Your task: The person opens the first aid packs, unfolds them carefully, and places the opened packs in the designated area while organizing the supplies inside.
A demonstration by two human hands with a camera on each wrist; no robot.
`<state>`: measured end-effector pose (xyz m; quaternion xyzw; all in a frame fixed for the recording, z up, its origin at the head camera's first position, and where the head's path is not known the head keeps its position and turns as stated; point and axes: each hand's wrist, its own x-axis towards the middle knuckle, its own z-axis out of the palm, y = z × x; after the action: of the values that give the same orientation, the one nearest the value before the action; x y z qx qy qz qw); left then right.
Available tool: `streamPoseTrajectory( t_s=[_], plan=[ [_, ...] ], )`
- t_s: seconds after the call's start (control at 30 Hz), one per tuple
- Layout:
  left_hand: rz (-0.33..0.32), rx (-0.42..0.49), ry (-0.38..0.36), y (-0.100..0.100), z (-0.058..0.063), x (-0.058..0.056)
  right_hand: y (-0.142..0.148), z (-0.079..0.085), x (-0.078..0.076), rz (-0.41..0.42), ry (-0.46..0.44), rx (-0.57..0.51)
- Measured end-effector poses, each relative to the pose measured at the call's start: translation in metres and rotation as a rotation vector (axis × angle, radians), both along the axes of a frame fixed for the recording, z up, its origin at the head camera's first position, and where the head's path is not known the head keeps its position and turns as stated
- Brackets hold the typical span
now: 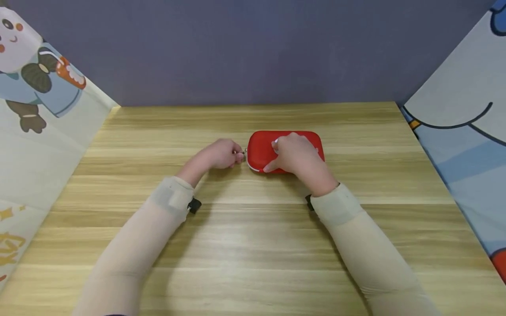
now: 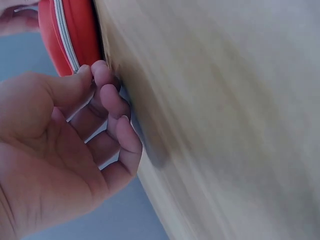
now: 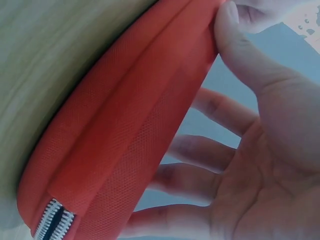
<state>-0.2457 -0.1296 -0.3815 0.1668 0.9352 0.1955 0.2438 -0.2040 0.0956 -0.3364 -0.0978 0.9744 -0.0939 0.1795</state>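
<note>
A red zip case [image 1: 261, 149] with rounded corners lies on the wooden table, its lid down. At its left end my left hand [image 1: 225, 153] pinches a small metal zipper pull [image 1: 244, 152] between thumb and index finger; the other fingers curl loosely, as the left wrist view shows. Silver zipper teeth [image 2: 65, 35] run along the case's side. My right hand [image 1: 296, 153] holds the case from above, thumb at the near edge and fingers across the top. In the right wrist view, a short stretch of zipper [image 3: 54, 221] shows beside a plain red band [image 3: 115, 120].
The wooden tabletop [image 1: 237, 245] spreads around the case. A dark grey-blue panel [image 1: 253, 52] stands behind it. Cartoon-printed panels flank the table at left [image 1: 47, 153] and right [image 1: 454, 131]. Small black devices [image 1: 194, 205] sit at the wrists.
</note>
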Motion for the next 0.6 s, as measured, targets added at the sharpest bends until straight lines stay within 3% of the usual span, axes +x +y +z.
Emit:
streamPoseTrajectory(
  t_s=[0.6],
  plan=[
    [0.027, -0.011, 0.019, 0.001, 0.001, 0.034, -0.002, -0.005, 0.000, -0.003, 0.018, 0.006]
  ],
)
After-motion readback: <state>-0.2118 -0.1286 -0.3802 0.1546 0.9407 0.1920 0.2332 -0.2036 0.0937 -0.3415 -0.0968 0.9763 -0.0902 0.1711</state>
